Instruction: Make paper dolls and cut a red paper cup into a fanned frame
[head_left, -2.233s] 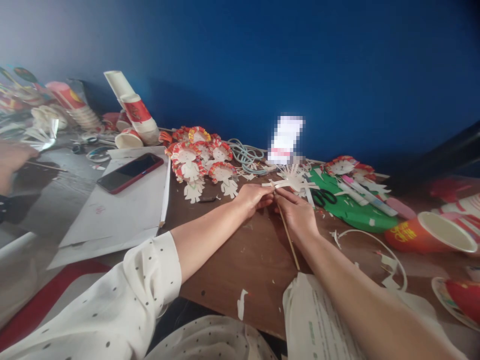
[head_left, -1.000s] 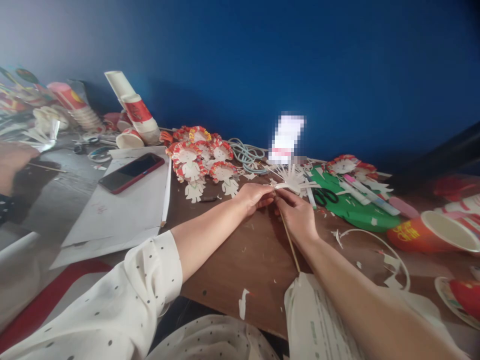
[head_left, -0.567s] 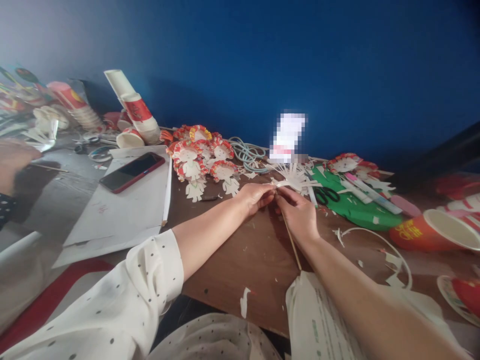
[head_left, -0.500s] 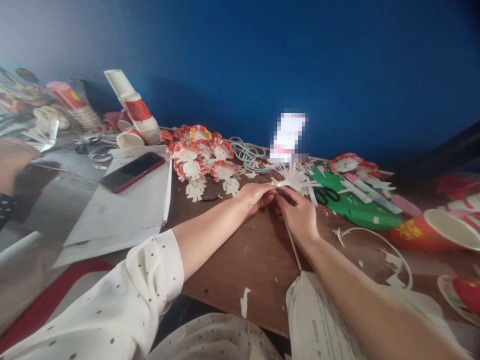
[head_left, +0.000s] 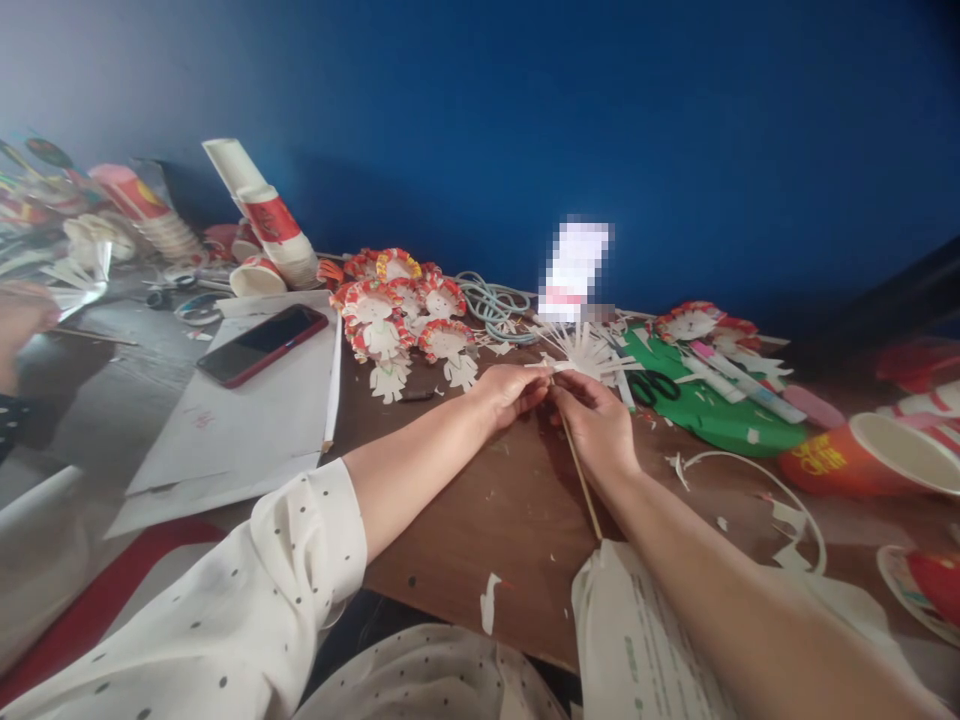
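Observation:
My left hand (head_left: 517, 392) and my right hand (head_left: 596, 412) meet above the brown table, fingertips pinched together. Between them they grip the upper end of a thin wooden stick (head_left: 580, 480), which slants down toward the table's front edge. Just beyond my fingertips fans out a bundle of white paper strips (head_left: 589, 350); whether it is joined to the stick is hidden by my fingers. Paper lion figures (head_left: 382, 335) with red and orange frills lie in a cluster left of my hands. Black-handled scissors (head_left: 654, 387) rest to the right on a green sheet (head_left: 712, 415).
A phone (head_left: 262, 345) lies on white papers (head_left: 247, 440) at the left, with stacked paper cups (head_left: 277, 225) behind. An orange paper cup (head_left: 832, 460) lies tipped at right. A coiled cable (head_left: 495, 305) sits near the blue wall. Another person's hand (head_left: 22, 315) shows at far left.
My hands stay nearly in place, still holding the stick. The other person's hand at far left has shifted slightly left and down.

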